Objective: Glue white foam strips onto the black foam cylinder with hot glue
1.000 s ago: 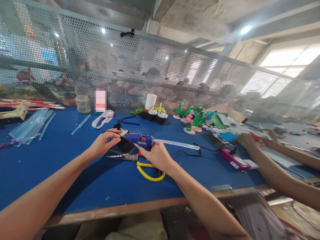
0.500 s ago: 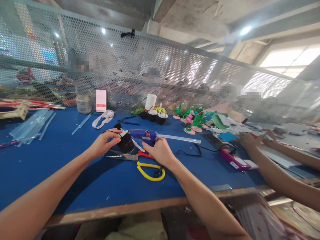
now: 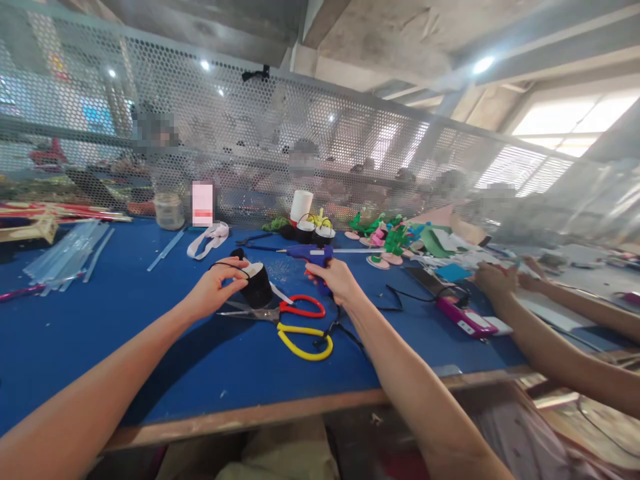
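My left hand point(image 3: 220, 289) pinches the rim of a small black cup point(image 3: 258, 288) with a white inside, tilted above the table. A white strip point(image 3: 281, 294) trails from the cup's right side. In my right hand point(image 3: 336, 275) is a blue hot glue gun point(image 3: 313, 252), its nozzle pointing left and a clear glue stick point(image 3: 360, 251) sticking out of its back. The gun is apart from the cup, up and to the right of it. Scissors point(image 3: 300, 327) with one red and one yellow handle lie just below, blades toward the left.
Glue sticks point(image 3: 67, 257) lie at the left, near a glass jar point(image 3: 169, 211). Pliers point(image 3: 255, 240), two black cups point(image 3: 324, 235) and green figures point(image 3: 395, 243) stand farther back. A purple power strip point(image 3: 465, 319) and a co-worker's hands point(image 3: 500, 283) are at the right.
The glue gun in my right hand has moved up and to the right, away from the cup. My left hand still holds the cup, now with more of its inside showing.
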Tool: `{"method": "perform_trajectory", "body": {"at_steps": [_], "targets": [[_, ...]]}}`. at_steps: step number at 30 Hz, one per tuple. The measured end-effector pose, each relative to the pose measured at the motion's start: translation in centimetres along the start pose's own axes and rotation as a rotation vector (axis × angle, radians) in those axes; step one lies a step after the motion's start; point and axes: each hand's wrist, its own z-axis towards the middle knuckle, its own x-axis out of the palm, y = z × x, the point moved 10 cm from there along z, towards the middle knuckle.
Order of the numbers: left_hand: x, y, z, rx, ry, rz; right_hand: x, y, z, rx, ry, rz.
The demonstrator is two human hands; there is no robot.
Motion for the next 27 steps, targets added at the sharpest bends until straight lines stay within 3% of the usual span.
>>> {"method": "perform_trajectory", "body": {"at_steps": [7,11,14,16,17,20,22,25,27], "targets": [[0.1,-1.3,-0.1,0.078,-0.006,0.050,-0.5,-3.9,2.5,0.101,-0.005,-0.349],[0.0,-1.6,-0.2,0.104,-0.021,0.084,-1.0,-4.1,2.7,0.124,-0.038,-0.575],[0.1,-1.6,-0.2,0.113,-0.018,0.127,-1.3,-2.1,2.0,0.088,-0.096,-0.705],[0.2,-1.7,-0.2,0.130,-0.015,0.154,-0.5,0.3,1.2,-0.012,-0.086,-0.743],[0.2,-1.9,-0.3,0.146,-0.014,0.163,0.5,1.7,0.6,-0.093,-0.050,-0.740],[0.3,-2.5,-0.5,0.210,-0.027,0.175,5.7,8.2,-2.8,-0.608,0.178,-0.596],[0.2,-2.8,-0.6,0.243,-0.041,0.182,7.8,10.6,-4.7,-0.758,0.216,-0.521],[0.2,-2.8,-0.7,0.255,-0.056,0.193,10.5,11.7,-5.7,-0.798,0.292,-0.521],[0.3,-2.7,-0.6,0.246,-0.044,0.196,11.2,11.6,-5.7,-0.771,0.315,-0.483]]}}
